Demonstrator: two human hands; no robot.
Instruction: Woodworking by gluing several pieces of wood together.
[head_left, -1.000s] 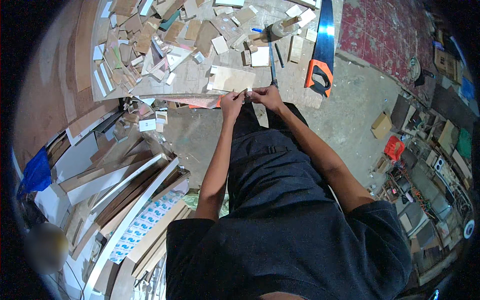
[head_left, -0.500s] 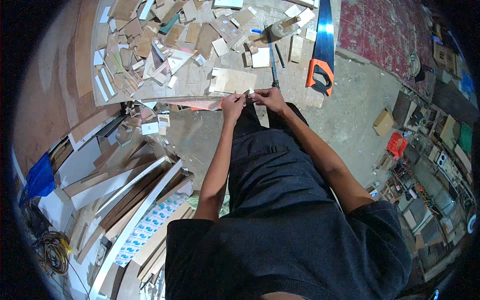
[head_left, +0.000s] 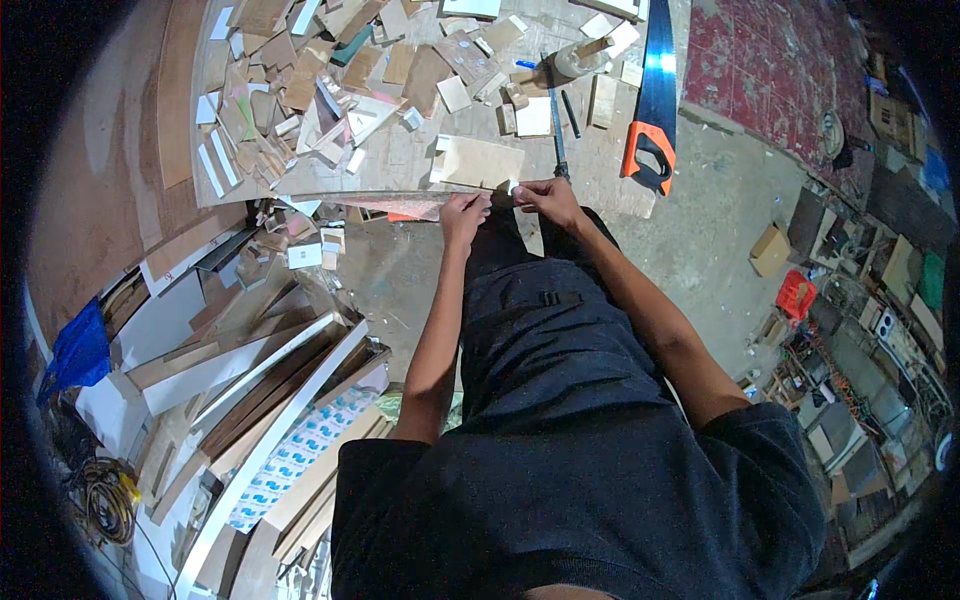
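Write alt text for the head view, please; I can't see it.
A right hand pinches a small white piece by the near edge of a bench; the left hand curls beside it, grip unclear. Beyond lies a pale board, with scraps leftward and a saw rightward.

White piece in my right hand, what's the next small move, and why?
Perhaps lay the white piece against the near edge of the pale board: your right hand pinches it, seemingly close to that edge, and your left hand is nearby and could steady the board.
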